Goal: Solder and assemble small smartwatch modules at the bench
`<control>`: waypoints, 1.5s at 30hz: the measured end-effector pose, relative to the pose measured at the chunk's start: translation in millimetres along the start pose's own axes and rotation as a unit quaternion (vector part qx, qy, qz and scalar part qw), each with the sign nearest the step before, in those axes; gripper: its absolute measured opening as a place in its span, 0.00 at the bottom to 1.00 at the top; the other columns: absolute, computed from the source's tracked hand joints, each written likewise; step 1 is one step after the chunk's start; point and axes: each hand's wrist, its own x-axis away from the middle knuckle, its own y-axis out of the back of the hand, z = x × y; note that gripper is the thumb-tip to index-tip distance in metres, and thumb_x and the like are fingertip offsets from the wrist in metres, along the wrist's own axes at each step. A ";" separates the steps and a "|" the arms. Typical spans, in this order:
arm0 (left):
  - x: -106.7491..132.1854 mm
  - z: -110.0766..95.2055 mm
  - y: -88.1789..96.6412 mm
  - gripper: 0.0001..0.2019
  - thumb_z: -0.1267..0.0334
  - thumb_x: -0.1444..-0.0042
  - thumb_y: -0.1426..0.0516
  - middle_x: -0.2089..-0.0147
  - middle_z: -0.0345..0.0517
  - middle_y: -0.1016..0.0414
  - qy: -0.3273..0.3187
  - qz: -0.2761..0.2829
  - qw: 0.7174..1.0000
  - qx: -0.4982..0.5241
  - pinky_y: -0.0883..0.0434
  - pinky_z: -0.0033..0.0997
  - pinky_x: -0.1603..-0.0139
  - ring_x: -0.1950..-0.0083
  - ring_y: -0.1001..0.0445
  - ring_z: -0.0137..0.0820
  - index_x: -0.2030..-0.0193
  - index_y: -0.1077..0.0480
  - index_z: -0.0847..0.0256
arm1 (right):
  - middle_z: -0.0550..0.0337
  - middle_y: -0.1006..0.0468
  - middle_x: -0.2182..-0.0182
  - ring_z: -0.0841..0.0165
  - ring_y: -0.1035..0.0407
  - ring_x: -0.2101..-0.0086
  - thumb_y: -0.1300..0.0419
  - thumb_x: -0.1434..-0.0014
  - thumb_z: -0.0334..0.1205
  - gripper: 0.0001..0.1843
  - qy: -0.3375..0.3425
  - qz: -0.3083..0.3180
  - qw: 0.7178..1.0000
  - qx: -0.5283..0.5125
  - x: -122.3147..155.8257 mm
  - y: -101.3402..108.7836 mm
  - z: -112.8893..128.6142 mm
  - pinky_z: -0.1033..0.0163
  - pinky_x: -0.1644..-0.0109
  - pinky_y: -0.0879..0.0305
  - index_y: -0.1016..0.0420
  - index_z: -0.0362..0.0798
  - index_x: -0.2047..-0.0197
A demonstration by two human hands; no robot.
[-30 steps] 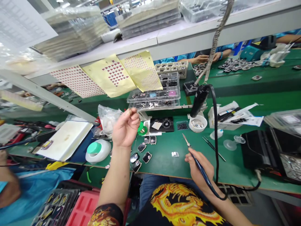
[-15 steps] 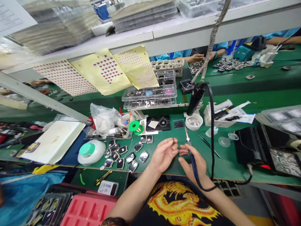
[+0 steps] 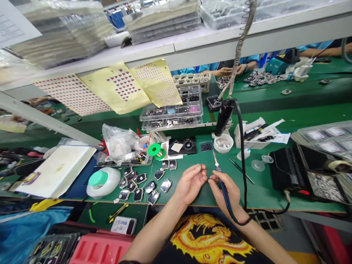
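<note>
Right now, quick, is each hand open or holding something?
Left hand: closed, pinching a tiny part, too small to name.
Right hand: closed around the soldering iron.

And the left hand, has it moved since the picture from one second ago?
Yes: judged against the green spool, the left hand has moved rightward and lower in the view, from the spool's left side to its lower right.

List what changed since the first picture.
The left hand came down and rightward from beside the green spool to near the right hand. A small pale piece on the bench is hidden or taken, I cannot tell which. The right hand still holds the soldering iron.
</note>
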 end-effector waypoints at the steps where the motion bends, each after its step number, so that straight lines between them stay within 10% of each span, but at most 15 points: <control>1: 1.1 -5.8 0.7 0.08 0.64 0.42 0.28 0.53 0.48 0.23 -0.013 0.000 1.000 -0.028 0.26 0.24 0.60 0.60 0.27 0.24 0.59 0.17 0.65 | 0.60 0.18 0.59 0.66 0.20 0.62 0.34 0.27 0.33 0.16 -0.010 -0.001 1.000 0.001 1.0 -0.2 -0.9 0.62 0.55 0.20 0.23 0.54 0.38; 5: 5.7 -52.0 -8.6 0.09 0.60 0.34 0.34 0.53 0.48 0.23 -0.137 0.033 0.949 -0.281 0.27 0.30 0.62 0.66 0.27 0.25 0.64 0.21 0.63 | 0.61 0.19 0.59 0.68 0.21 0.63 0.35 0.27 0.33 0.16 -0.029 0.001 1.000 -0.007 3.7 -1.3 -3.7 0.63 0.56 0.21 0.23 0.54 0.38; 11: -6.8 -155.5 -48.1 0.07 0.64 0.30 0.42 0.47 0.49 0.19 -0.413 0.038 0.608 -0.677 0.26 0.38 0.42 0.44 0.22 0.36 0.61 0.25 0.58 | 0.61 0.19 0.58 0.67 0.21 0.62 0.35 0.27 0.32 0.17 -0.028 -0.008 1.000 -0.010 4.0 -2.2 -4.9 0.63 0.55 0.21 0.23 0.55 0.38; 15: -36.3 -201.9 -58.4 0.06 0.64 0.31 0.44 0.50 0.47 0.17 -0.411 -0.011 0.500 -0.762 0.27 0.36 0.48 0.54 0.21 0.34 0.58 0.25 0.58 | 0.61 0.20 0.59 0.67 0.22 0.63 0.35 0.27 0.31 0.17 -0.023 -0.008 1.000 -0.014 3.4 -1.7 -3.6 0.63 0.56 0.21 0.23 0.54 0.38; 21: -70.8 -218.6 -50.1 0.09 0.61 0.33 0.45 0.59 0.48 0.17 -0.341 -0.041 0.466 -0.816 0.28 0.37 0.54 0.62 0.23 0.36 0.57 0.24 0.58 | 0.60 0.20 0.59 0.68 0.22 0.63 0.36 0.27 0.30 0.17 -0.019 -0.009 1.000 -0.011 3.0 -1.9 -3.0 0.63 0.56 0.22 0.23 0.54 0.38; 27: -78.1 -217.5 -49.7 0.08 0.62 0.33 0.47 0.47 0.54 0.17 -0.366 -0.001 0.470 -0.803 0.26 0.42 0.38 0.34 0.22 0.44 0.62 0.28 0.57 | 0.60 0.20 0.59 0.68 0.22 0.63 0.36 0.27 0.30 0.18 -0.011 -0.005 1.000 -0.018 1.3 0.0 -1.4 0.64 0.56 0.22 0.23 0.54 0.38; 35: -93.5 -221.9 -58.4 0.08 0.61 0.33 0.47 0.41 0.58 0.20 -0.321 0.011 0.464 -0.825 0.30 0.47 0.31 0.25 0.30 0.47 0.63 0.31 0.56 | 0.60 0.20 0.59 0.69 0.23 0.63 0.37 0.27 0.28 0.17 -0.012 0.000 1.000 -0.014 -1.0 0.2 2.0 0.65 0.56 0.22 0.23 0.53 0.38; 45: -105.5 -231.5 -71.3 0.06 0.60 0.35 0.45 0.58 0.49 0.21 -0.331 -0.033 0.473 -0.816 0.30 0.37 0.50 0.55 0.25 0.39 0.60 0.28 0.57 | 0.60 0.20 0.59 0.69 0.23 0.63 0.37 0.27 0.28 0.18 -0.005 -0.008 1.000 -0.019 -1.3 0.6 2.5 0.65 0.56 0.22 0.24 0.53 0.38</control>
